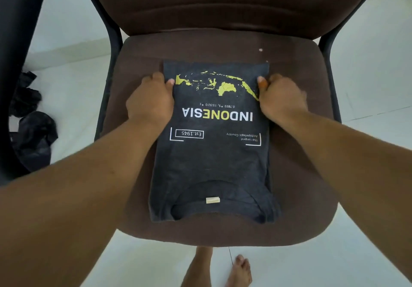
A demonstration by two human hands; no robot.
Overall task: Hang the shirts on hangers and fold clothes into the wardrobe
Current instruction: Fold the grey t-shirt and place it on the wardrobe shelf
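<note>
A dark grey T-shirt [211,159] with a yellow map and the word INDONESIA lies folded into a narrow rectangle on the brown chair seat [296,175], its collar towards me. My left hand [151,101] grips the shirt's left edge near the far end, thumb on top of the cloth. On the opposite side my right hand [281,99] grips the right edge, fingers curled under it.
The chair has a brown padded backrest [223,1] and black metal frame [330,48]. Dark clothes [31,126] lie in a heap on the white floor at the left. My bare feet [238,271] stand in front of the seat.
</note>
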